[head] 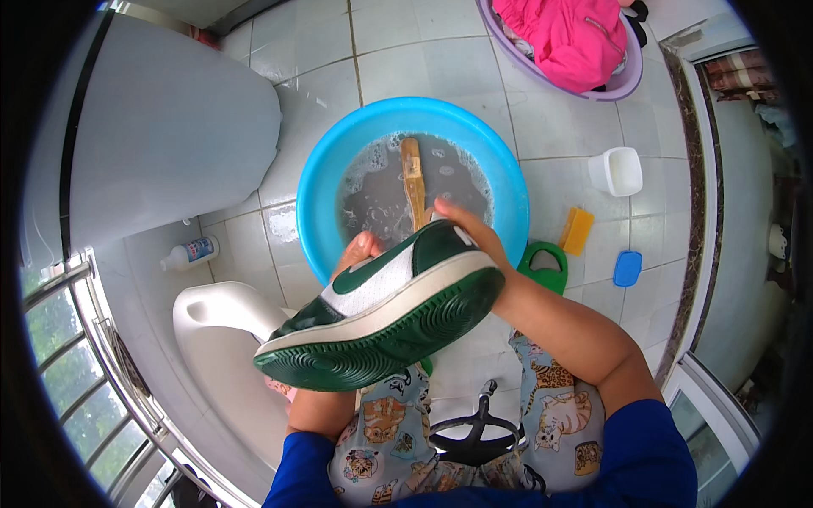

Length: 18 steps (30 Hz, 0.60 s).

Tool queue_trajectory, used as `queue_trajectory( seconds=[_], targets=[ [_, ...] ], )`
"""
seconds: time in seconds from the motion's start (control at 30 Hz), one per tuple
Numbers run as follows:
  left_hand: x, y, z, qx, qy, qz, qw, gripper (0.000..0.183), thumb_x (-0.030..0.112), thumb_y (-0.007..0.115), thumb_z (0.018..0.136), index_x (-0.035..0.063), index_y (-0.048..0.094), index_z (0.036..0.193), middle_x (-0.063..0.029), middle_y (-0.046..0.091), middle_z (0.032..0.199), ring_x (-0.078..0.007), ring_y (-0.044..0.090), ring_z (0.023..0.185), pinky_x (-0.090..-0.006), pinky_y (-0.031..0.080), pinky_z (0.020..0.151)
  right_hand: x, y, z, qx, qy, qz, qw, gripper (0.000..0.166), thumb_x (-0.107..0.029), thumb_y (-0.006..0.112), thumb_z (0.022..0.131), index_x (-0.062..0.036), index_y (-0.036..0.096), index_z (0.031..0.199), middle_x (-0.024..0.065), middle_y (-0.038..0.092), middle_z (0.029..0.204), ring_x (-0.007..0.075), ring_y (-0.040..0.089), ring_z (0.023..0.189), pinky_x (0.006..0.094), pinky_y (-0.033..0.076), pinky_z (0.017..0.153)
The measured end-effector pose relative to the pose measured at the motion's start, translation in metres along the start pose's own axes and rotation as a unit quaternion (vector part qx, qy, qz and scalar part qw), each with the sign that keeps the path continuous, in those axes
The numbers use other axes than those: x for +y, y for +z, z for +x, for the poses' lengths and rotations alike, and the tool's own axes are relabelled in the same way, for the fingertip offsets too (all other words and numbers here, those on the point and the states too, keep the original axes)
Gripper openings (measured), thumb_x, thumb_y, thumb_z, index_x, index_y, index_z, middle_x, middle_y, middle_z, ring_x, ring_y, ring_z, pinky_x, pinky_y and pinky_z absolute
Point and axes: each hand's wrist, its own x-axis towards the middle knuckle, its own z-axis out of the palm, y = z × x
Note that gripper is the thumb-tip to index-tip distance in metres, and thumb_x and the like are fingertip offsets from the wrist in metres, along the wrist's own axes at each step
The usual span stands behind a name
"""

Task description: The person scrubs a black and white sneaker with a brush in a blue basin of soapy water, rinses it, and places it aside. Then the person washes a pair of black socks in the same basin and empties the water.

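Both my hands hold a green and white sneaker (381, 292), tilted so its green rubber sole faces me. My left hand (359, 251) grips it from the far side near the collar, mostly hidden behind the upper. My right hand (476, 235) is around the heel, with its thumb at the heel collar. Just beyond the shoe stands a round blue plastic basin (311, 184) of grey, foamy water (371, 197). A flat wooden tool (411, 168) lies in this water; its near end is hidden behind the shoe and hand.
Right of the basin are a green slipper (559, 279), a yellow block (577, 232), a blue plastic piece (627, 268) and a white tub (622, 171). A purple basin (629, 82) holds pink clothing (575, 44). Leftward are a white bottle (194, 252), a white plastic seat (216, 355) and a grey cabinet-like body (165, 127).
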Motion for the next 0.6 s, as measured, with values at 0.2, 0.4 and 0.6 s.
queue_trajectory(
  seconds=[0.2,0.4,0.6],
  targets=[
    [0.026,0.027,-0.012,0.056,0.006,0.139,0.989,0.031,0.042,0.051,0.093,0.011,0.054,0.089,-0.0026,0.057,0.069,-0.0119,0.055,0.06,-0.0235,0.044,0.053,-0.006,-0.005,0.003,-0.077,-0.019,-0.345,0.935,0.024,-0.026,0.048,0.092,-0.005,0.06,0.086,-0.0004,0.056,0.079,0.0058,0.051,0.076,0.0226,0.041,0.069],
    [0.015,0.067,-0.03,-0.068,0.1,-0.164,0.979,0.064,0.065,0.034,0.088,0.0089,0.048,0.116,-0.0147,0.065,0.094,-0.0236,0.065,0.085,-0.0322,0.055,0.072,-0.003,0.01,-0.007,-0.088,-0.117,-0.252,0.957,0.031,-0.031,0.043,0.094,-0.0084,0.048,0.073,-0.0028,0.043,0.069,0.0054,0.042,0.067,0.0227,0.035,0.063],
    [-0.013,0.047,-0.012,0.031,0.096,-0.074,0.992,0.045,0.045,0.047,0.092,0.0062,0.054,0.113,-0.0107,0.064,0.093,-0.0196,0.063,0.085,-0.032,0.054,0.074,0.008,-0.002,0.007,-0.03,-0.191,-0.312,0.93,0.029,-0.025,0.039,0.096,-0.0034,0.045,0.077,0.0058,0.044,0.072,0.0152,0.044,0.07,0.0288,0.037,0.068]
  ],
)
